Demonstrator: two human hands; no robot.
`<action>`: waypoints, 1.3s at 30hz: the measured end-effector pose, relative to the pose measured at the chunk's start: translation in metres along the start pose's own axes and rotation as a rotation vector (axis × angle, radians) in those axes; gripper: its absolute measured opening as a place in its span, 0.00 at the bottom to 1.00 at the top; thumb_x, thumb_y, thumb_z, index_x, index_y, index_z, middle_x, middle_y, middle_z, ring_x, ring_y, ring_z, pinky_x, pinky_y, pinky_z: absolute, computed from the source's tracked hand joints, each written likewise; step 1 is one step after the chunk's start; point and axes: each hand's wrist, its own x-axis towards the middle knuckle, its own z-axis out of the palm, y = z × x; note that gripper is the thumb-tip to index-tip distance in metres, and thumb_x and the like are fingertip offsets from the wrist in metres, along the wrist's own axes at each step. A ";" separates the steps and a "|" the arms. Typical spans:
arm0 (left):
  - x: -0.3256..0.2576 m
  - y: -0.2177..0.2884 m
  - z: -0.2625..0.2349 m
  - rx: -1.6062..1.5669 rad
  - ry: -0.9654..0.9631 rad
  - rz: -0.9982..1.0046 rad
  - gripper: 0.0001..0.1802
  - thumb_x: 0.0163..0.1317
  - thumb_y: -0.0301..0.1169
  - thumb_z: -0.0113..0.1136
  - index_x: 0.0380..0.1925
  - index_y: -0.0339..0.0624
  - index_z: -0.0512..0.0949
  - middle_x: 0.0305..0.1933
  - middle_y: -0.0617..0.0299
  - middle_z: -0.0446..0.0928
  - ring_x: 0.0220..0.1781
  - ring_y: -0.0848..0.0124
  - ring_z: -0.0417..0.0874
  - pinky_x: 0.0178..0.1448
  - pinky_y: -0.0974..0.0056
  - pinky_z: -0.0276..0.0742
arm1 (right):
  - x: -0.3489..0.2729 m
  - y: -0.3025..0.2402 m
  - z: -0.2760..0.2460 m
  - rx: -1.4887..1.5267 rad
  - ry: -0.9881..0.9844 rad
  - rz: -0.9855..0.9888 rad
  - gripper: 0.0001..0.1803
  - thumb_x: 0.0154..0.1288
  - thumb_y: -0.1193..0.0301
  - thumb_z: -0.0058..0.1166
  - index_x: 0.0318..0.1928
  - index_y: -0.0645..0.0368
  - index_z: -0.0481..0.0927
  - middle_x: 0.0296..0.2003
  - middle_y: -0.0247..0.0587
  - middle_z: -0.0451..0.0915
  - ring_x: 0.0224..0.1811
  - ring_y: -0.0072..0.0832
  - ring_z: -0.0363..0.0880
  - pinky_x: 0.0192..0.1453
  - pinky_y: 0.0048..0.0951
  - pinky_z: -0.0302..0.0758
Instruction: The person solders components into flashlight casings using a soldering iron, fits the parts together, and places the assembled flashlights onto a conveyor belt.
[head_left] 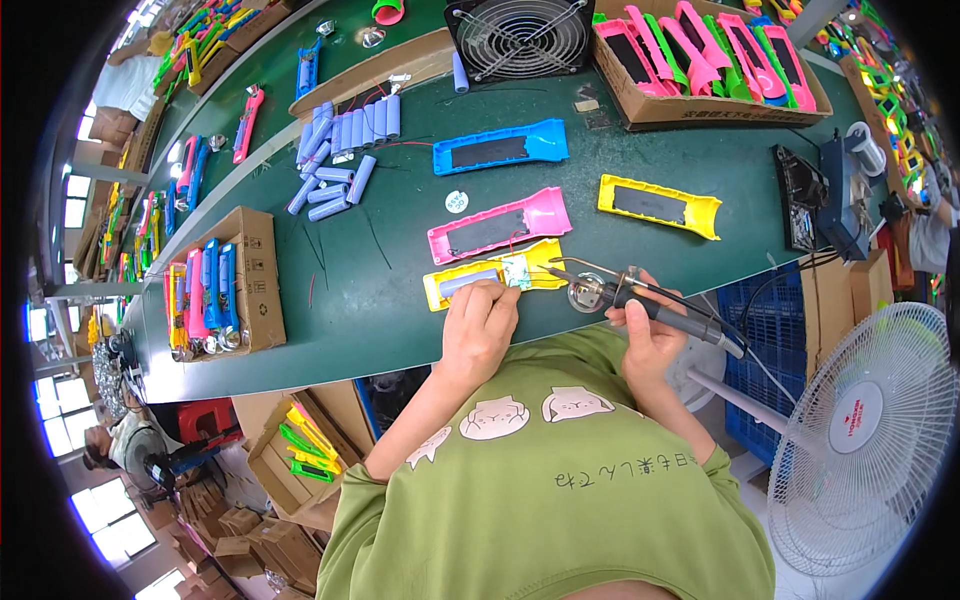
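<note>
In my right hand (650,335) is a soldering iron (675,318) with a thin curved feed tube, its tip pointing left toward the yellow flashlight half-shell (546,253). A purple-blue battery cell (470,281) and a small pale circuit board (516,272) lie in that shell. My left hand (480,330) presses its closed fingers at the shell's near edge, over the cell's right end; what the fingertips pinch is hidden. A round, shiny lamp reflector (585,294) sits beside the iron's tip. Just beyond lies a pink half-shell (498,226) with a black pad.
Blue (545,140) and yellow half-shells (660,206) lie farther back. Loose battery cells (345,135) are heaped at left. Cartons hold shells (720,113) and assembled flashlights (262,290). A boxed fan (525,40) stands behind, a soldering station (845,190) at right, a white fan (860,430) beside me.
</note>
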 end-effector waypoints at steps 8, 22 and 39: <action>0.019 -0.004 -0.020 0.066 0.024 -0.090 0.16 0.40 0.20 0.63 0.34 0.40 0.77 0.32 0.57 0.71 0.37 0.62 0.73 0.40 0.60 0.68 | 0.017 -0.012 -0.017 -0.127 0.029 -0.151 0.15 0.58 0.80 0.51 0.46 0.70 0.68 0.48 0.53 0.69 0.31 0.32 0.80 0.32 0.23 0.80; 0.019 -0.049 -0.033 0.082 0.077 -0.382 0.11 0.45 0.19 0.57 0.32 0.41 0.77 0.37 0.53 0.68 0.36 0.59 0.75 0.37 0.62 0.73 | 0.082 -0.032 -0.073 -1.105 -0.051 -0.596 0.20 0.55 0.76 0.55 0.49 0.62 0.66 0.43 0.39 0.78 0.54 0.35 0.69 0.64 0.43 0.55; 0.161 -0.185 -0.104 -0.286 0.090 -0.350 0.25 0.42 0.28 0.69 0.32 0.42 0.60 0.40 0.51 0.71 0.37 0.59 0.73 0.41 0.63 0.71 | 0.103 -0.018 -0.073 -1.279 -0.036 -0.479 0.31 0.46 0.77 0.59 0.53 0.64 0.63 0.52 0.42 0.70 0.63 0.49 0.57 0.67 0.49 0.49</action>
